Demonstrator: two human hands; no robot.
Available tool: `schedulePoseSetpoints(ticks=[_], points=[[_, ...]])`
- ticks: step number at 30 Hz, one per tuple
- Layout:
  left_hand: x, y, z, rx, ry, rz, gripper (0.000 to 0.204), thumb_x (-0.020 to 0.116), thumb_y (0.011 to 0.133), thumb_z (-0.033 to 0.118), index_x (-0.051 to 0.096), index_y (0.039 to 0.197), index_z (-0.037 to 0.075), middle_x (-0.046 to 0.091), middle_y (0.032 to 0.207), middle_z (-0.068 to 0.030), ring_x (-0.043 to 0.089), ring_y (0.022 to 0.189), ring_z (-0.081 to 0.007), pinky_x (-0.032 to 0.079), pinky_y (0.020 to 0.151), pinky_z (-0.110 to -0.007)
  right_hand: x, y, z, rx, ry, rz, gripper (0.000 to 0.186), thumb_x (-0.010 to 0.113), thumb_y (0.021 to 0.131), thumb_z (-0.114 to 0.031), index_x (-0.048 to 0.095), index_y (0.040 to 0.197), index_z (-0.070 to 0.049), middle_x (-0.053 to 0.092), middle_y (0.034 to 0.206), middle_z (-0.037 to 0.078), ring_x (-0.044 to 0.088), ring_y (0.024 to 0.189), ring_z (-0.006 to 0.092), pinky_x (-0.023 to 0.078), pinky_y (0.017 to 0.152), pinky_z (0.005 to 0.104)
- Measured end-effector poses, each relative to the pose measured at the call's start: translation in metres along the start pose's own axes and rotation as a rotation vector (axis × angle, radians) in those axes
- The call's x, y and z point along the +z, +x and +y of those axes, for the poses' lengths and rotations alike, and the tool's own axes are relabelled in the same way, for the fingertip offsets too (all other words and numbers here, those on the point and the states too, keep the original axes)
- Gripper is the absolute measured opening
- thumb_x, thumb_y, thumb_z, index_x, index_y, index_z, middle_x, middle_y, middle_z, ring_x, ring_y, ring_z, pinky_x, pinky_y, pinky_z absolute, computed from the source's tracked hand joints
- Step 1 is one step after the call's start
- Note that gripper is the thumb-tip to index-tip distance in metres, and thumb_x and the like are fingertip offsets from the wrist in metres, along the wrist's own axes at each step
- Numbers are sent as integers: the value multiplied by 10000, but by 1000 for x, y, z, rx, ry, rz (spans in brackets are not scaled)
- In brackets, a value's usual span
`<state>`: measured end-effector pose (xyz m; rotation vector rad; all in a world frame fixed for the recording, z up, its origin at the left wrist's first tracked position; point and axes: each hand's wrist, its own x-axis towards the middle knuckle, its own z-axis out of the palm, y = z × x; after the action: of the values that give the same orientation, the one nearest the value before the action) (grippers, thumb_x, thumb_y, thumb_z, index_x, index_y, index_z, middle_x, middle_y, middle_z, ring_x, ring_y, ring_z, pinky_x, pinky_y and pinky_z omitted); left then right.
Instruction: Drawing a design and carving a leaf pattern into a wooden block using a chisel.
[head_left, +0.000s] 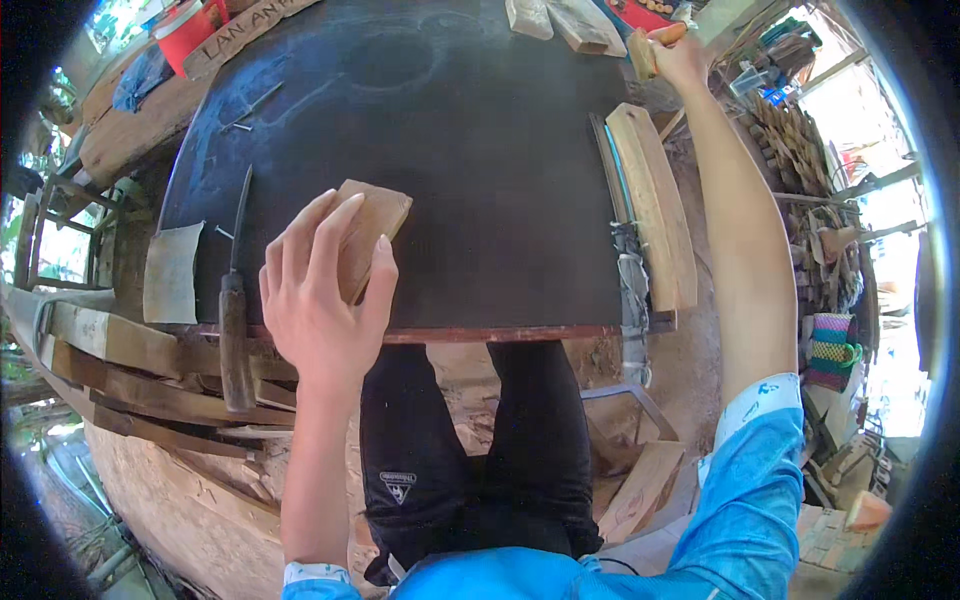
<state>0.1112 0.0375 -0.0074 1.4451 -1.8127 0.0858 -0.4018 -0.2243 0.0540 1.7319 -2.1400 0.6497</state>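
My left hand (325, 280) grips a small flat wooden block (375, 200) resting on the dark tabletop (480, 180). My right hand (682, 62) reaches to the back right, closed on a small wooden object (642, 52) with an orange part; its exact form is unclear. Just left of my left hand lies a long blade with a wooden handle (234, 335), with a nail (225, 232) and a sandpaper-like sheet (173, 275) beside it. Along the right edge lie a pale wooden board (650, 205) and a thin straight bar (628, 280) with a tattered wrapping.
At the back are wooden pieces (575, 28), a red bucket (180, 38), a lettered board (240, 38) and a thin metal tool (258, 102). Stacked timber (140, 375) stands at left. Hanging bundles (830, 350) and scrap wood are at right. My legs are below the table edge.
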Motion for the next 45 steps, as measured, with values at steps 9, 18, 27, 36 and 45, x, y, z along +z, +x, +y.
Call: schedulePoseSetpoints(ticks=[9, 18, 27, 36, 45], points=[[2, -1, 0, 7, -2, 0, 341, 715, 919, 229, 710, 1248, 143, 682, 1315, -70, 640, 1159, -303, 487, 1021, -429, 25, -8, 18, -222, 400, -107, 274, 722, 933, -363, 787, 1091, -149, 777, 970, 94, 742, 953, 247, 534, 860, 361], [-1, -2, 0, 4, -14, 18, 350, 708, 919, 273, 712, 1251, 162, 682, 1310, -58, 640, 1146, -299, 485, 1016, -431, -63, -36, -145, 9, 861, -151, 198, 676, 952, -70, 693, 1056, 98, 744, 909, 180, 768, 791, 270, 665, 699, 348], [2, -3, -4, 20, -28, 30, 359, 715, 916, 276, 715, 1257, 164, 686, 1302, -53, 644, 1142, -290, 490, 1005, -423, 22, -40, -196, 59, 1110, -283, 99, 689, 933, -49, 636, 891, 23, 685, 790, 81, 712, 711, 162, 594, 608, 274], [-1, -4, -4, 17, -31, 40, 361, 721, 911, 291, 712, 1245, 155, 684, 1299, -55, 641, 1148, -290, 498, 996, -425, -63, -45, -67, -298, -440, -46, 359, 737, 891, -332, 750, 1056, -13, 779, 934, 96, 758, 757, 140, 583, 635, 302], [-2, -5, -3, 30, -26, 48, 352, 710, 917, 296, 707, 1246, 174, 683, 1296, -39, 641, 1151, -285, 500, 1004, -420, -73, -54, -83, -59, 445, -421, 367, 737, 868, -392, 796, 1008, -57, 791, 933, 101, 781, 845, 211, 586, 814, 355]])
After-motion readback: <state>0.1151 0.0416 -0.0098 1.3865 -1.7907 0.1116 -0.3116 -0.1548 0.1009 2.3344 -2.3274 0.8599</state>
